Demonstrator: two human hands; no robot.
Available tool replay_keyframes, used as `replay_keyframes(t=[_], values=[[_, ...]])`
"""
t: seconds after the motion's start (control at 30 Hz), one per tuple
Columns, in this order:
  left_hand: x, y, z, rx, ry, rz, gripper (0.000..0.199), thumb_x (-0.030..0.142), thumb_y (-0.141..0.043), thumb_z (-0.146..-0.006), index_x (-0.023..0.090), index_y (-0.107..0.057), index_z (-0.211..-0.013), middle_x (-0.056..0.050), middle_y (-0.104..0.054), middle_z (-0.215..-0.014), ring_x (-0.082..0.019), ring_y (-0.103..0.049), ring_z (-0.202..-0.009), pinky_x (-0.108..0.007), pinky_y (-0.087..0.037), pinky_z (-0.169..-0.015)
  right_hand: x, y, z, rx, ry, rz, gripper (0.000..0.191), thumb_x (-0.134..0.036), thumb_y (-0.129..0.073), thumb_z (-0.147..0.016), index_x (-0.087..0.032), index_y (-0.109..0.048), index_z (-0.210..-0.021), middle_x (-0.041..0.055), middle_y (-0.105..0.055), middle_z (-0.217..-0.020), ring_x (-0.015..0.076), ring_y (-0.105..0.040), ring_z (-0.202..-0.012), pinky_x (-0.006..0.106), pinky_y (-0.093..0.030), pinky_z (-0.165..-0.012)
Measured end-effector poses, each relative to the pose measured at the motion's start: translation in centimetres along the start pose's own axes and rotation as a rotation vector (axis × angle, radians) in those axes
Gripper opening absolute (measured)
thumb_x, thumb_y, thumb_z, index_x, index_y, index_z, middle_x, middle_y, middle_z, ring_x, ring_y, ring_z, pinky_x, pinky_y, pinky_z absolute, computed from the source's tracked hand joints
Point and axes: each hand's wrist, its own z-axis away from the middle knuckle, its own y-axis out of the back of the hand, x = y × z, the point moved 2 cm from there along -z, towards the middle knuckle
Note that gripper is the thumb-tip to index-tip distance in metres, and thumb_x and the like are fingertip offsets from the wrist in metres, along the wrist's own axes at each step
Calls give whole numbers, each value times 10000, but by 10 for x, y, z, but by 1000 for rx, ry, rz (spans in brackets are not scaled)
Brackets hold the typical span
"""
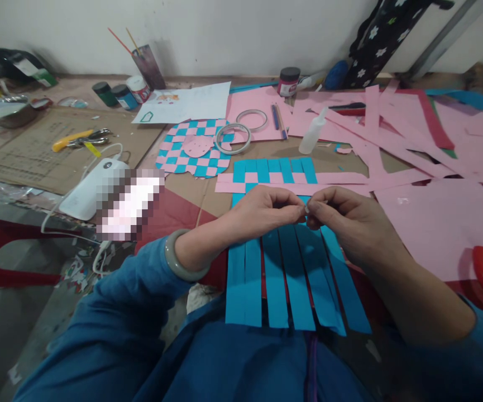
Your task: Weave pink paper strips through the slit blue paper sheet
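Note:
My left hand [262,211] and my right hand [345,220] meet fingertip to fingertip, both pinched closed. A small whitish bit [307,209] shows between them, too small to name. Below lies a blue paper sheet [275,273] cut into long strips that hang toward my lap. Pink paper strips [342,178] run crosswise through its upper part, over and under the blue ones, and stick out to the right. Beyond my left hand rests a rounded woven pink-and-blue paper piece [172,149], with rolls of tape [247,139] partly on it.
A white glue bottle [313,133] and pencils [281,120] stand or lie behind the sheet. Loose pink paper [434,223] covers the right side. To the left are a power bank [84,195], a blurred-out phone [130,204] and yellow-handled pliers [73,139].

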Motion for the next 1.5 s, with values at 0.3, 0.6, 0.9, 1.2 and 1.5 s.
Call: replay_keyframes(t=[0.3, 0.6, 0.9, 1.2, 1.5], values=[[-1, 0, -1, 10, -4, 19, 109, 201, -605, -777, 132, -665, -718, -5, -640, -696, -86, -565, -674, -221, -424, -633, -2, -1, 0, -4, -4, -8, 220, -387, -696, -783, -224, -597, -674, -11, -581, -630, 118, -548, -580, 272, -489, -568], [-4, 0, 0, 20, -8, 2, 119, 239, -599, -749, 147, -652, -697, 7, -608, -662, -82, -521, -636, -227, -384, -595, -1, -2, -1, 1, -6, -36, 173, -347, -700, -774, -223, -605, -699, -13, -589, -646, 109, -548, -571, 263, -496, -555], [-2, 1, 2, 41, -37, 41, 102, 226, -598, -727, 151, -643, -676, 3, -617, -672, -95, -548, -677, -240, -414, -646, 3, -3, -3, -85, -130, -305, 314, -453, -761, -707, -231, -590, -849, -29, -594, -655, 119, -557, -528, 281, -484, -499], [0, -1, 1, 78, -49, 58, 103, 231, -615, -765, 145, -662, -733, -2, -638, -713, -92, -565, -702, -235, -442, -677, 4, 4, -2, 109, -21, -278, 206, -387, -746, -744, -233, -612, -774, -37, -586, -628, 103, -528, -534, 259, -450, -506], [0, -2, 1, 60, -54, 121, 89, 219, -655, -787, 139, -663, -749, 5, -638, -697, -83, -574, -687, -226, -447, -671, 6, -2, -1, -5, -15, -183, 256, -428, -727, -778, -220, -596, -704, -28, -575, -612, 101, -517, -538, 254, -458, -521]])
